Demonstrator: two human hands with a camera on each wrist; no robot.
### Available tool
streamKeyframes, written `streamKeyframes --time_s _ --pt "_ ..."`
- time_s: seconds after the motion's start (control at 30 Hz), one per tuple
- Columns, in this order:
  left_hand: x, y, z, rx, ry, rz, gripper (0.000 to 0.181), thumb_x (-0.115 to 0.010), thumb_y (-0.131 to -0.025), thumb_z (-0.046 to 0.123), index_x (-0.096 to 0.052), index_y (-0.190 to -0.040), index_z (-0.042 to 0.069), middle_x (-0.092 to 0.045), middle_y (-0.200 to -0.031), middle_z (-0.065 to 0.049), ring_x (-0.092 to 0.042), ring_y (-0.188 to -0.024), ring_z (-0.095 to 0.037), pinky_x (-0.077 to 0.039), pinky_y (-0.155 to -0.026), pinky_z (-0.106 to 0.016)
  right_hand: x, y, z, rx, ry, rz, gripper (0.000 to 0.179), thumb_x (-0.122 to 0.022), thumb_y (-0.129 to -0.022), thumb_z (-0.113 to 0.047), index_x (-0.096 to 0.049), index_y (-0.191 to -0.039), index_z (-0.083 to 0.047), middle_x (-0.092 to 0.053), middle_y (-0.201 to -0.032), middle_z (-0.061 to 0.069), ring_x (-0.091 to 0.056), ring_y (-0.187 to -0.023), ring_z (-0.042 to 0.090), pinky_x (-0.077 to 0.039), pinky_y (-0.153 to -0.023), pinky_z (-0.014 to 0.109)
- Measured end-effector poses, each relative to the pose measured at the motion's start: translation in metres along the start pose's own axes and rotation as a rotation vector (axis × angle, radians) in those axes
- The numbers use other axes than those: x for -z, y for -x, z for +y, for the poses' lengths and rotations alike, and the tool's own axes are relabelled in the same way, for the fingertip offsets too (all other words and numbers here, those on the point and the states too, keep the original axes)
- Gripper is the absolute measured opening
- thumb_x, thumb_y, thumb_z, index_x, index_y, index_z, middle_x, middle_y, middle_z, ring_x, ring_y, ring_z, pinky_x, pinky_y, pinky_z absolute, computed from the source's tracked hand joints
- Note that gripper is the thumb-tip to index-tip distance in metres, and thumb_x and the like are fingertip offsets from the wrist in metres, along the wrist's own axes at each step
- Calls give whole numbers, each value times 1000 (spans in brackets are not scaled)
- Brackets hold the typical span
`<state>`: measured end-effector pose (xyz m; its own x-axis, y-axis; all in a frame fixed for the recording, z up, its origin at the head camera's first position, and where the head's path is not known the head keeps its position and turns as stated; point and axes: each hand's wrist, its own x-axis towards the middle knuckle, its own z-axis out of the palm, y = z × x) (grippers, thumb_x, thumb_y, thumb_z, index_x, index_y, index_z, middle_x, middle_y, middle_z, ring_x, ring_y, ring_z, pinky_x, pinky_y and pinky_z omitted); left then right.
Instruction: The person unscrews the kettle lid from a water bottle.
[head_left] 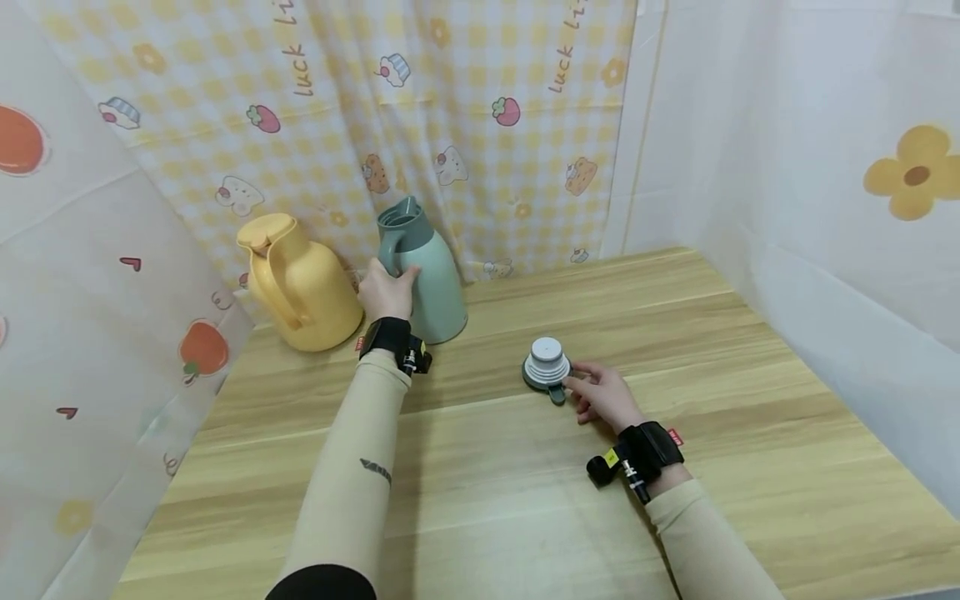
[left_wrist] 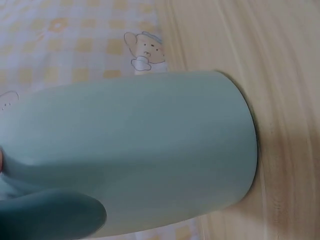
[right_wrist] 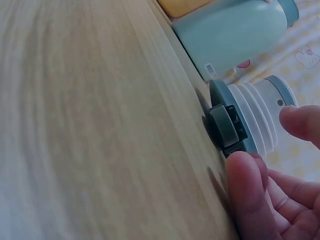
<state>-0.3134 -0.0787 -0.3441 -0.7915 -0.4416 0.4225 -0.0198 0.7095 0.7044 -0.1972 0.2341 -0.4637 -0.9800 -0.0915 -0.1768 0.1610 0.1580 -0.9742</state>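
A pale green thermos jug (head_left: pixel 437 287) with a dark green collar and open mouth stands upright on the table. My left hand (head_left: pixel 386 292) grips its handle, the thumb lying toward the body. The left wrist view is filled by the jug's side, with the lower end of its handle (left_wrist: pixel 55 215) in the corner. Nearer me, the jug's lid (head_left: pixel 547 364) lies upside down, its white ringed stopper (right_wrist: pixel 265 115) pointing up and its green tab toward me. Beside it is my right hand (head_left: pixel 603 396), with thumb and forefinger apart, their tips right at the lid's edge and stopper.
A yellow thermos jug (head_left: pixel 311 287) with its lid on stands left of the green one. Behind both hangs a yellow checked curtain (head_left: pixel 487 50), and white printed sheets flank the wooden table (head_left: pixel 495 500) on both sides.
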Motion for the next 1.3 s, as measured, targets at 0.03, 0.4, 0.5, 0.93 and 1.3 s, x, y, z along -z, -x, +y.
streamKeyframes --time_s 0.03,0.4,0.5,0.93,1.3 --pt "-1 -1 0 9 0 -9 44 -76 -83 39 -49 -88 5 -54 -78 -12 -60 -87 -42 -46 -78 -50 0 0 1 -3 1 3 55 -64 -94 -17 -43 -140 6 -56 -74 8 -55 -50 13 -53 -48 30" --pt "-8 -6 2 58 3 -23 43 -74 -84 41 -49 -91 6 -57 -83 -14 -60 -89 -42 -47 -75 -51 0 -2 1 -4 20 9 54 -63 -94 -17 -44 -140 5 -56 -73 7 -55 -49 13 -53 -48 30" --pt "-10 -7 1 45 7 -6 43 -74 -84 40 -49 -90 7 -57 -82 -13 -61 -87 -41 -47 -75 -49 0 -2 0 -5 25 9 54 -64 -94 -17 -45 -140 3 -55 -72 8 -55 -48 13 -53 -48 30" --pt "-16 -7 1 62 15 -7 43 -75 -84 40 -49 -91 6 -61 -86 -15 -61 -89 -41 -48 -75 -50 1 -3 1 -12 45 17 54 -64 -94 -19 -45 -140 4 -55 -74 7 -56 -52 13 -53 -49 29" --pt "4 -9 -1 -65 -172 -152 45 -67 -89 41 -55 -99 -1 -66 -94 -23 -63 -91 -44 -49 -77 -52 1 -3 0 -25 1 14 55 -65 -94 -19 -46 -140 3 -55 -74 7 -55 -53 13 -54 -50 30"
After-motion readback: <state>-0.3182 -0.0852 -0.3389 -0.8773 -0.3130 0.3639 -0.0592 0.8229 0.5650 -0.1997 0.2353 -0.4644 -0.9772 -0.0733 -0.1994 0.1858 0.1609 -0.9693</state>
